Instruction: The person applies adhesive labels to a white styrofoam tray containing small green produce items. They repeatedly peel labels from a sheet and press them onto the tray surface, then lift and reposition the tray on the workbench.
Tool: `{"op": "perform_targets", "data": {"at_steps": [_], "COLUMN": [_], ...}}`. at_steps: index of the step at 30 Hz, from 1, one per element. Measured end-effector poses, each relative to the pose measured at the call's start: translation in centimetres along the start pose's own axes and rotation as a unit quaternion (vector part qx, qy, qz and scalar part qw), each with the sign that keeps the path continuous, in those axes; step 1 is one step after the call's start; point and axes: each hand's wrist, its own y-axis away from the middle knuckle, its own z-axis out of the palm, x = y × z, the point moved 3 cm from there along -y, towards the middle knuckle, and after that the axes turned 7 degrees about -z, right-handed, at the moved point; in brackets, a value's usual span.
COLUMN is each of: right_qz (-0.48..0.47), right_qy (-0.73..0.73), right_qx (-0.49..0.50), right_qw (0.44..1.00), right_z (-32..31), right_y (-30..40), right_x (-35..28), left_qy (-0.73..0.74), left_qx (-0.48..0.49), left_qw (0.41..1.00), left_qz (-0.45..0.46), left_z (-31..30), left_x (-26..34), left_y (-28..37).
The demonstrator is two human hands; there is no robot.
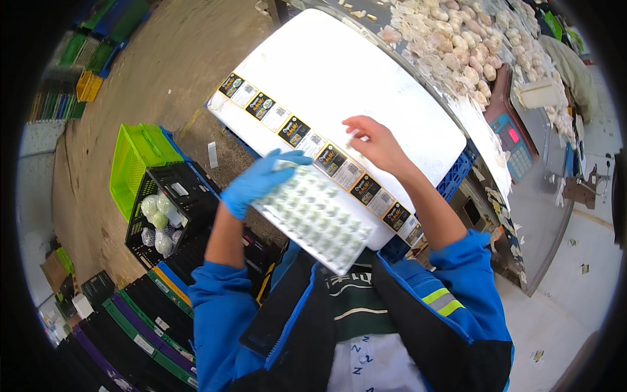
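Note:
My left hand [262, 181], in a blue glove, grips the upper left end of a white sheet or flat tray [318, 215] covered with rows of pale green spots. The sheet is tilted in front of my body, over the near edge of a large white foam block or box lid [352, 63]. My bare right hand [374, 142] hovers over the white surface with its fingers curled. Whether something small sits between its fingertips cannot be told. Between the hands runs a strip of black-and-white printed labels [330, 159], laid diagonally along the lid's near side.
Garlic bulbs [460, 44] and loose skins heap on a metal table at upper right. Beside them stands a weighing scale [512, 142]. A black crate [171, 196] at left holds wrapped pale green produce, next to a lime-green crate [132, 161]. Stacked crates [142, 338] fill the lower left.

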Motion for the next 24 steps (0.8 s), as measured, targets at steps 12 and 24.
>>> {"op": "perform_targets", "data": {"at_steps": [12,24], "right_qz": [-0.07,-0.018], "right_qy": [0.19,0.088], "right_qx": [-0.097,-0.054], "right_qw": [0.974,0.995], "right_z": [8.1,-0.3], "right_y": [-8.9,-7.8], "right_x": [1.1,1.1], "left_qy": [-0.137,-0.107], "left_qx": [0.112,0.175], "left_qw": [0.982,0.977], "left_qz": [0.072,0.054], "left_z": [4.4,-0.7], "left_x": [-3.2,-2.9], "left_y": [-2.2,-1.3]}}
